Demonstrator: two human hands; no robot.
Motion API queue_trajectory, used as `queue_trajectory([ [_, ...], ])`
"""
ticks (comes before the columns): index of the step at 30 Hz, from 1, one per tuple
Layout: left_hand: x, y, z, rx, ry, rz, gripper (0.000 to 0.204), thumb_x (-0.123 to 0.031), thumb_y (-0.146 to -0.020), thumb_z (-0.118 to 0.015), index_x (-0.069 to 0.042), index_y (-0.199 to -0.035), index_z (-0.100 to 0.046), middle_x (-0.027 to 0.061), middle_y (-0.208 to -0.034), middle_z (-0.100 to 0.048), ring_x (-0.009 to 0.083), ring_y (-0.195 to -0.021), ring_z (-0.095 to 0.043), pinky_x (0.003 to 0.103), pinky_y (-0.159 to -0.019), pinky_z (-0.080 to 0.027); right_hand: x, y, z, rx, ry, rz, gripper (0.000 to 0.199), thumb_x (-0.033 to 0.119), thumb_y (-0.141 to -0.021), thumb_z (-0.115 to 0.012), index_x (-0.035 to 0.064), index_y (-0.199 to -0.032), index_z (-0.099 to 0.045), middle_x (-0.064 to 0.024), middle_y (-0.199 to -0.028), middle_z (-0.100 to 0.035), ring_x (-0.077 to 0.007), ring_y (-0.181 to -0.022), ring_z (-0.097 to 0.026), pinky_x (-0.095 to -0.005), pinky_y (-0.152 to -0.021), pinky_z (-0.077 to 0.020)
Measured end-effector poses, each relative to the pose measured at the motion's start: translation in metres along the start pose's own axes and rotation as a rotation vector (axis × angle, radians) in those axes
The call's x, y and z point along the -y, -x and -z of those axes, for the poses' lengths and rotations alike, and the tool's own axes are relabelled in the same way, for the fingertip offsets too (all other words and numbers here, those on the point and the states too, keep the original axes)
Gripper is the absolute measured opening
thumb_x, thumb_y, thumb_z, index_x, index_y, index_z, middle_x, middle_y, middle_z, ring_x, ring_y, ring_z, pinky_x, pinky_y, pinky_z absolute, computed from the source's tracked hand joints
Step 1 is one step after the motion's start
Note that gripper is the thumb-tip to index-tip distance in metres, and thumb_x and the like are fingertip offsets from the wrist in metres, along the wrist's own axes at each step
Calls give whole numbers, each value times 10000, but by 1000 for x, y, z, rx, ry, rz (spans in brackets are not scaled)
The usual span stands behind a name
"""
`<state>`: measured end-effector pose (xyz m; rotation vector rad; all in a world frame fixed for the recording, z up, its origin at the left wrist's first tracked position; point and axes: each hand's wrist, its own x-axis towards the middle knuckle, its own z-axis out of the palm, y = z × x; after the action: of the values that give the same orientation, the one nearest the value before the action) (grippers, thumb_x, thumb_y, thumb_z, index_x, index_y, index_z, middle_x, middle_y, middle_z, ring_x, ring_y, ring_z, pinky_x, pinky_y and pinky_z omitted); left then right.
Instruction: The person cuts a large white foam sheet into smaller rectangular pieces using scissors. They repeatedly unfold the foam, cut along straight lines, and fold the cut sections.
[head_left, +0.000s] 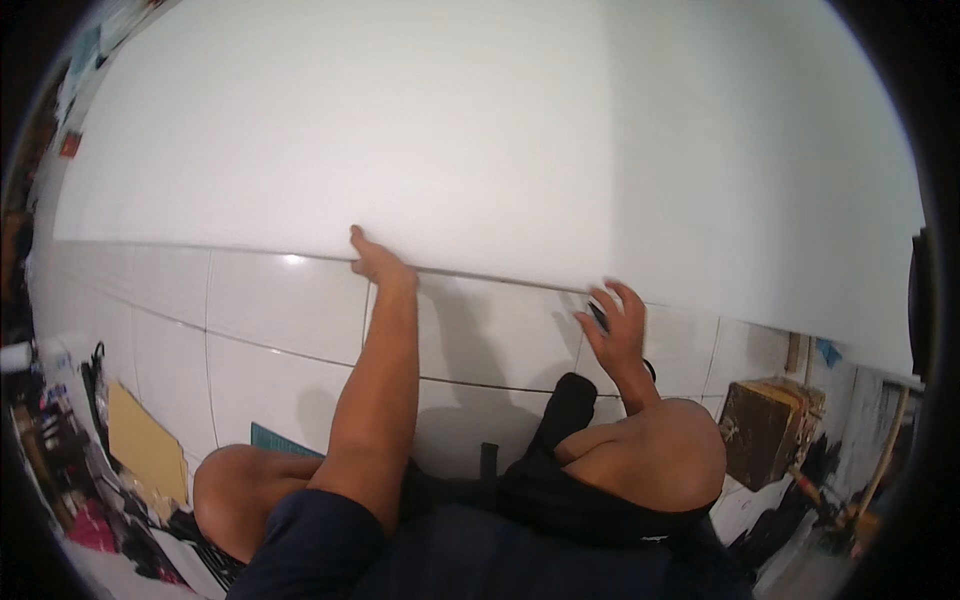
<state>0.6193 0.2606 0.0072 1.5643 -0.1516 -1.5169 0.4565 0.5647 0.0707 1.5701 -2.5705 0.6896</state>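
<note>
A large white sheet or board (400,120) spreads across the far part of the view, its near edge lying over the tiles. My left hand (382,264) is at that edge, thumb on top and the other fingers hidden beneath, closed round it. Further right, my right hand (620,325) is curled beside the same edge, fingertips close to it. Between its thumb and fingers shows a small dark object (598,316); blur hides what kind it is. Whether the right fingertips touch the sheet I cannot tell.
White floor tiles (270,300) lie between me and the sheet. My bent knees (655,455) are close below my hands. A worn brown box (765,430) stands at the right. A tan board (147,440) and assorted clutter lie at the left, with a green mat (283,442) by my left knee.
</note>
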Motion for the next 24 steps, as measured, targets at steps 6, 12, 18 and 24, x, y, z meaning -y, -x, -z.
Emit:
queue_trajectory([
  [6,3,9,3,11,-200,-108,850,-498,-905,-564,87,-1398,-193,269,-1377,-380,375,-1179,-505,472,-1000,-463,-41,-26,-38,137,146,193,423,296,-802,-738,179,-1199,-648,-60,-1318,-556,-269,-1239,-507,-444,-984,-401],
  [12,5,-31,27,194,-181,-208,903,-518,-895,-606,116,-1397,-205,281,-1372,-387,387,-1188,-494,443,-1014,-449,-50,-21,-50,82,104,134,425,266,-779,-761,153,-1176,-659,-64,-1297,-573,-267,-1234,-514,-427,-971,-403],
  [18,-28,-7,22,-297,-1084,-1023,911,-489,-869,-653,59,-1459,-227,278,-1453,-310,420,-1357,-301,524,-1110,-284,-51,-18,-47,97,67,84,453,235,-788,-753,145,-1214,-630,-87,-1321,-553,-297,-1264,-470,-467,-1008,-364],
  [24,11,31,-29,523,-1600,-1434,804,-613,-905,-472,-136,-1519,-267,268,-1559,-138,446,-1446,-105,579,-1160,-68,-49,-17,-45,116,62,69,415,205,-809,-729,106,-1199,-623,-111,-1324,-533,-318,-1262,-463,-477,-1017,-345],
])
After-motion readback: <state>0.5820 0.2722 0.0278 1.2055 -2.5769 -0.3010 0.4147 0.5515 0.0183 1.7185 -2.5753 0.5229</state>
